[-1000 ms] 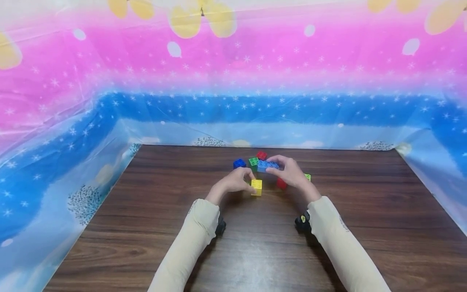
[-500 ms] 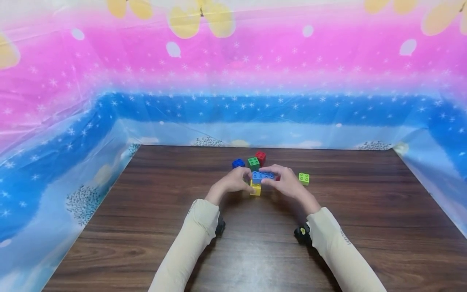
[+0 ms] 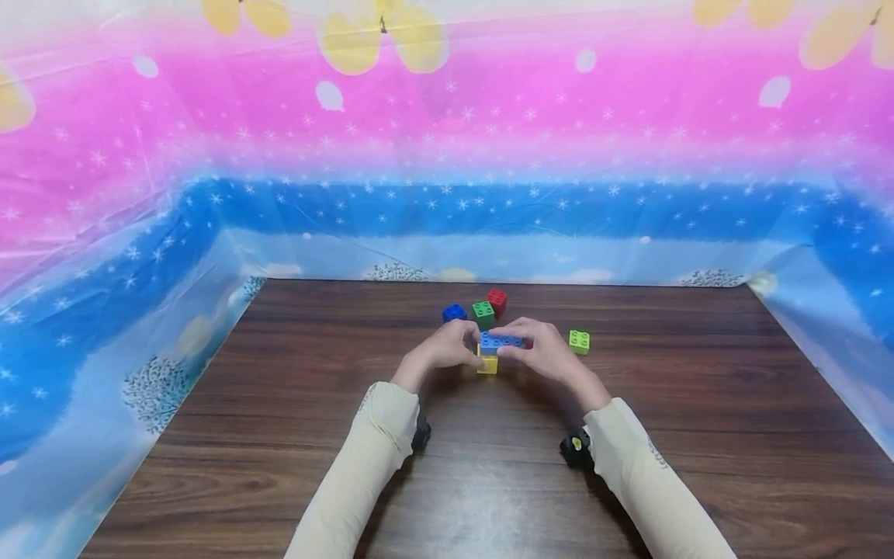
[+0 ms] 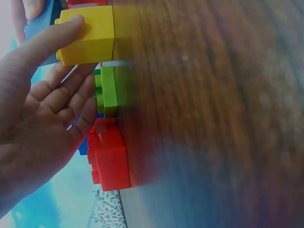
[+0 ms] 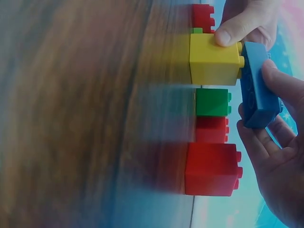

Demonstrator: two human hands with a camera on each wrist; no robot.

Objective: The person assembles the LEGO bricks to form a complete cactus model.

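Observation:
My left hand [image 3: 447,345] pinches a yellow toy building brick [image 3: 488,366] standing on the table. In the left wrist view its thumb presses the near side of the yellow brick [image 4: 92,40]. Between thumb and fingers, my right hand [image 3: 548,353] holds a long blue brick [image 3: 493,343] over the yellow one. The right wrist view has the blue brick [image 5: 256,90] slightly tilted against the yellow brick's studs, some of which still show. Its free end sticks out toward my right hand. Whether the two are pressed together I cannot tell.
Behind the hands stand a dark blue brick [image 3: 455,312], a green brick [image 3: 483,313] and a red brick [image 3: 497,300]. A light green brick [image 3: 579,341] lies to the right. Another red brick [image 5: 211,168] is near my right hand. Patterned cloth [image 3: 447,210] encloses the wooden table [image 3: 279,404].
My right hand has brought the blue brick left and nearer, then down onto the yellow brick's top. The left hand has kept its hold on the yellow brick.

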